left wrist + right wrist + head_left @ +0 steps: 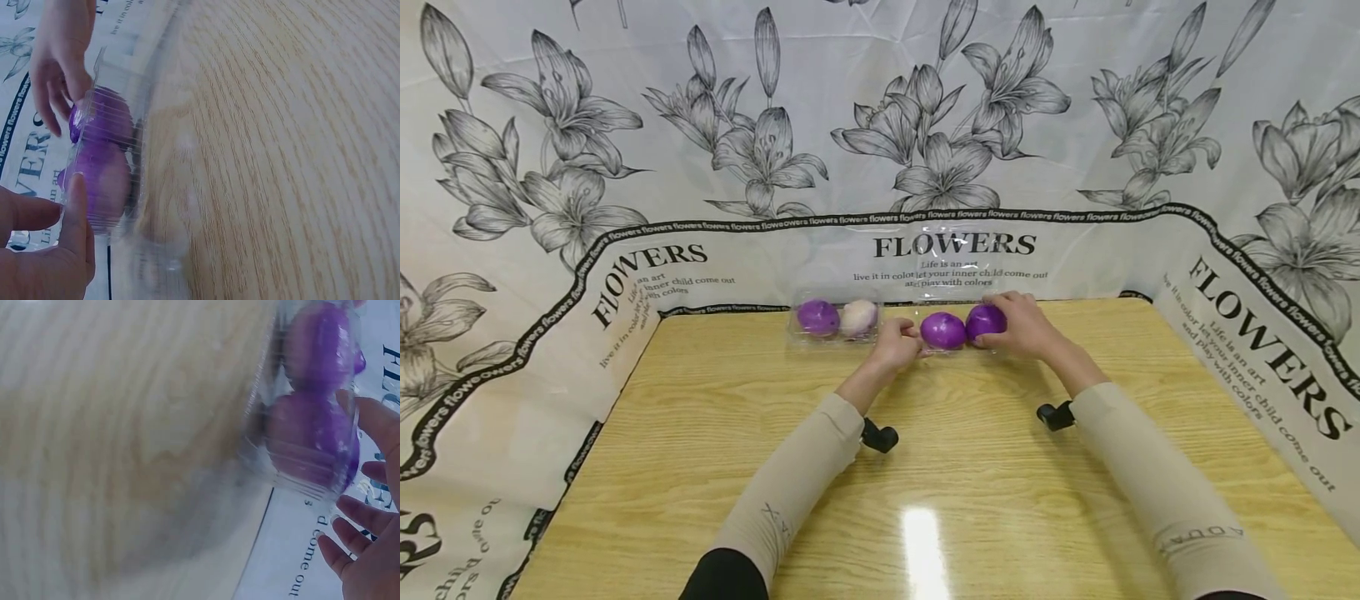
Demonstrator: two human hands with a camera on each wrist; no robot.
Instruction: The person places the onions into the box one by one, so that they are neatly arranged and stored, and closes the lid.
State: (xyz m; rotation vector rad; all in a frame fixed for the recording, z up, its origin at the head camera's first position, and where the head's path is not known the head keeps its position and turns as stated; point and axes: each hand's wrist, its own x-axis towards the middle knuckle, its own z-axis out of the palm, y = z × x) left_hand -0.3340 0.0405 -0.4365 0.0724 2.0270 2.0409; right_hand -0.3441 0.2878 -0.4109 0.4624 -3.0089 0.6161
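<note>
A clear plastic egg box (958, 343) with its lid raised sits at the far edge of the wooden table (925, 467). It holds two purple eggs, one to the left (942, 330) and one to the right (983, 319). My left hand (906, 337) pinches the box's left end; in the left wrist view its thumb (78, 206) lies against the clear wall (115, 119). My right hand (1000, 327) rests on the right purple egg. In the right wrist view that hand (359, 481) has its fingers spread beside the egg (309, 440).
A second clear box (835, 323), closed, stands just left with a purple egg (817, 317) and a white egg (859, 316) inside. Flower-printed sheeting (955, 150) walls the table at the back and both sides. Bare tabletop lies between my arms.
</note>
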